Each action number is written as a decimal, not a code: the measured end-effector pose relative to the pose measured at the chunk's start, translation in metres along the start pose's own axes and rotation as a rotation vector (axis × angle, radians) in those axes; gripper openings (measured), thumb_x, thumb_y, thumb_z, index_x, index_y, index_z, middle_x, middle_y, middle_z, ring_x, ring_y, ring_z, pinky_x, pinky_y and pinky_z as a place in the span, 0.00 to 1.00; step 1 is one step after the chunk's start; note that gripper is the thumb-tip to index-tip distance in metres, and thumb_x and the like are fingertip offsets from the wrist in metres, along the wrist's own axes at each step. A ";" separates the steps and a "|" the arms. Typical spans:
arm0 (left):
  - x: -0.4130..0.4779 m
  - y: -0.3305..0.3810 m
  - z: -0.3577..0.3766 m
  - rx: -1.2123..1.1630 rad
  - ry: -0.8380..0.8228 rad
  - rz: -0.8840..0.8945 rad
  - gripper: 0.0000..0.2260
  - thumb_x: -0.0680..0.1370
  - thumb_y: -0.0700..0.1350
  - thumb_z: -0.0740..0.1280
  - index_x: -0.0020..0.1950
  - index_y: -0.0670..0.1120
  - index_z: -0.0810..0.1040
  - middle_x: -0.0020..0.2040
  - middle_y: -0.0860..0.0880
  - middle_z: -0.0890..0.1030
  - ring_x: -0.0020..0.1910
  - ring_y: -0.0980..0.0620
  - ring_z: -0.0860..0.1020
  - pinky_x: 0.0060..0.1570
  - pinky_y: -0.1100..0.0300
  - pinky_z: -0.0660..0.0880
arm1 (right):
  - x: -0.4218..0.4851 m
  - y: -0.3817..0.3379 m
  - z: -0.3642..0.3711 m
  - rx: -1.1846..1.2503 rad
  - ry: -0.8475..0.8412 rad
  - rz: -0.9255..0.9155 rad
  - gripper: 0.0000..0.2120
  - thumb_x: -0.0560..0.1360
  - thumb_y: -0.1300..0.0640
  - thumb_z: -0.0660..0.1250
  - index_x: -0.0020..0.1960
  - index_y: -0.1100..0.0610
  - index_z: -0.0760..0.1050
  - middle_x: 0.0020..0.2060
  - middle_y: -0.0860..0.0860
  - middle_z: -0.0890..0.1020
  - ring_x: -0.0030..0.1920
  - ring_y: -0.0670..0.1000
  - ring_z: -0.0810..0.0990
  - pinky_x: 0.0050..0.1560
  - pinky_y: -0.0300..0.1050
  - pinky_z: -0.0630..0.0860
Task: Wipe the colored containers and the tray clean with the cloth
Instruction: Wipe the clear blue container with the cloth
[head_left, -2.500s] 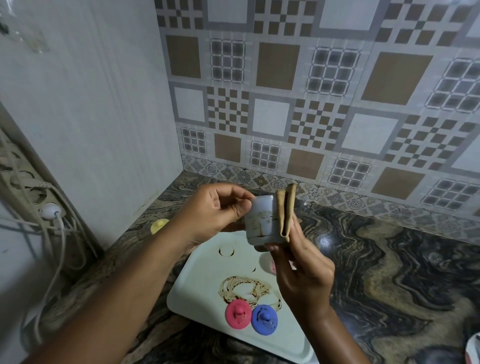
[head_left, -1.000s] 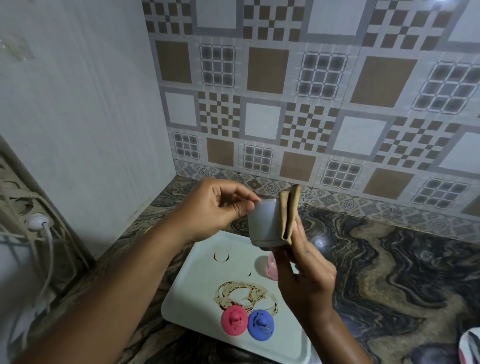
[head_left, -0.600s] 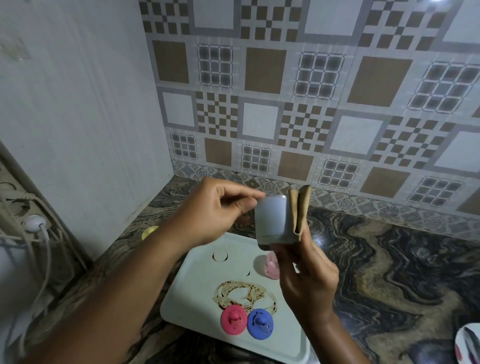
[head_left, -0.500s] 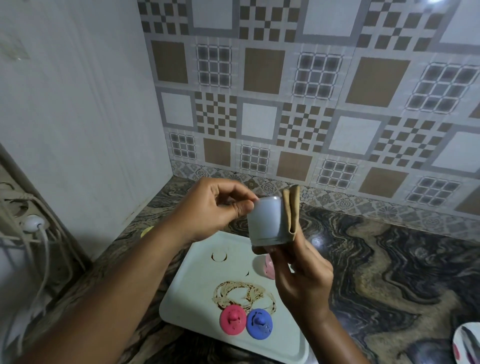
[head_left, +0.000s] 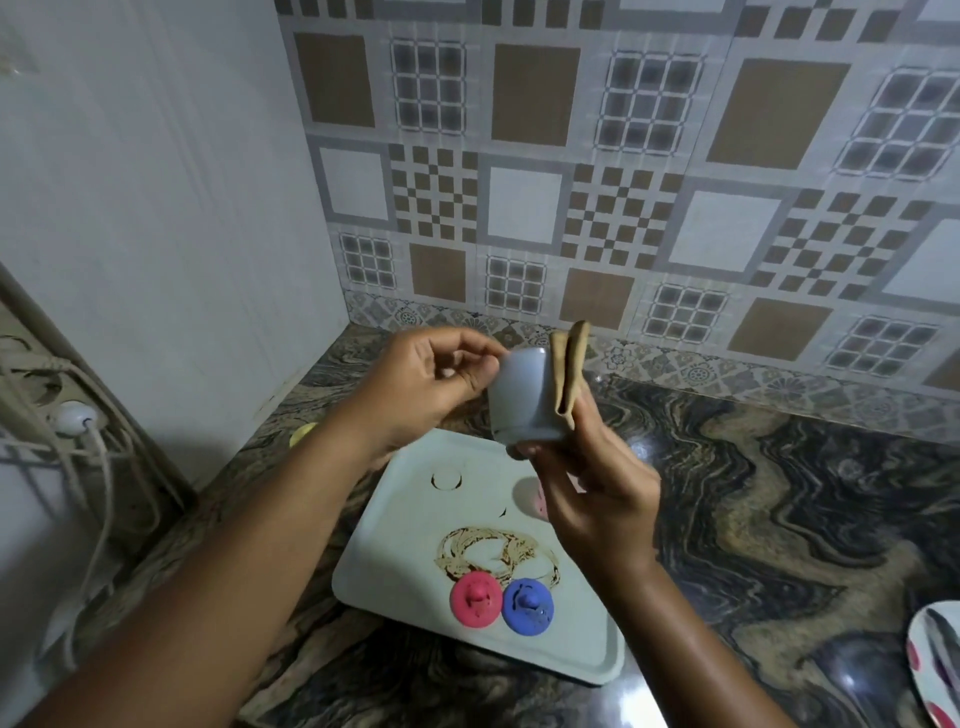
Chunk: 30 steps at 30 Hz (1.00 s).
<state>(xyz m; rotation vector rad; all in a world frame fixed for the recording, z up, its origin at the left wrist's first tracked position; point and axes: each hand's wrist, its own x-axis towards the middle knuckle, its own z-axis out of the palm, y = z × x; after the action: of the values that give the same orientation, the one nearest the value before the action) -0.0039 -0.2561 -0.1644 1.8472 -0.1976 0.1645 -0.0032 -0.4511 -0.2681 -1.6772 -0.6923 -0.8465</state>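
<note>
Container (head_left: 522, 397) in left hand (head_left: 423, 387), one side hidden by cloth (head_left: 569, 371) in right hand (head_left: 600, 496)

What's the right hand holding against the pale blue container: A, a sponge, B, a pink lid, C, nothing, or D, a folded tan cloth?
D: the right hand holds a folded tan cloth against the pale blue container, which the left hand grips at its other side.

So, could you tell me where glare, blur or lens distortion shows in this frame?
Head view: wide-angle bowing of the patterned wall tiles; small glare spots on the glossy marbled stone countertop; the pale blue-grey plastic cup looks soft, slightly blurred.
</note>
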 end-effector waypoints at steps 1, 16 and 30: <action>0.001 -0.003 0.001 -0.068 0.002 -0.033 0.06 0.75 0.41 0.71 0.48 0.50 0.85 0.47 0.47 0.85 0.53 0.40 0.81 0.53 0.45 0.82 | 0.003 -0.001 0.000 -0.014 -0.004 -0.023 0.27 0.76 0.63 0.75 0.71 0.66 0.71 0.67 0.66 0.77 0.63 0.62 0.82 0.52 0.59 0.84; 0.040 0.031 0.018 0.198 0.028 0.095 0.08 0.75 0.41 0.73 0.49 0.54 0.86 0.47 0.54 0.86 0.50 0.53 0.83 0.56 0.45 0.80 | 0.041 0.019 -0.020 -0.050 0.019 -0.100 0.26 0.72 0.68 0.77 0.68 0.68 0.74 0.68 0.66 0.74 0.68 0.54 0.79 0.62 0.43 0.79; 0.033 0.024 0.010 0.071 -0.050 0.010 0.11 0.77 0.38 0.70 0.57 0.48 0.84 0.53 0.52 0.86 0.56 0.55 0.82 0.55 0.59 0.80 | 0.041 0.006 -0.020 -0.057 0.074 -0.133 0.24 0.71 0.70 0.76 0.65 0.71 0.74 0.66 0.70 0.75 0.68 0.40 0.76 0.59 0.33 0.77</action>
<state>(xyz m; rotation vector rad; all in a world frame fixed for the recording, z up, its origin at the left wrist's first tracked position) 0.0233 -0.2739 -0.1380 1.9226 -0.2385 0.1333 0.0214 -0.4713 -0.2346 -1.6553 -0.7403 -1.0257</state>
